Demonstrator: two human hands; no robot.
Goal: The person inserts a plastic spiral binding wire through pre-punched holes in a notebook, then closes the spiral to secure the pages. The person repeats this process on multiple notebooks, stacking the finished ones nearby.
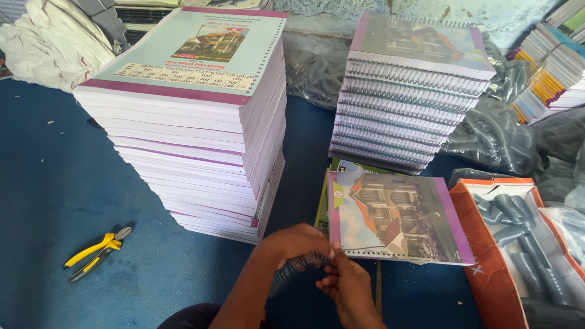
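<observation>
On the far left, yellow pliers (97, 253) lie on the blue worktop (55, 189), well apart from the hands. Next comes a tall stack of unbound books (195, 134).

In the low middle, the left hand (292, 244) is curled around a dark wire spiral (298, 268). The spiral looks light, thin and springy, so I think it bends or squashes if squeezed hard. It is best held gently along its side, near the end.

The right hand (347, 286) is just beside it, fingers pinched together at the spiral's end, touching the bottom left corner of a notebook (396, 216). The notebook lies flat, with a row of small holes on its near edge. It looks light and a bit floppy, with a shiny, maybe slippery cover.

Behind it stands a stack of spiral-bound books (408, 97). At the right, an orange box (487, 256) holds more spirals.
</observation>
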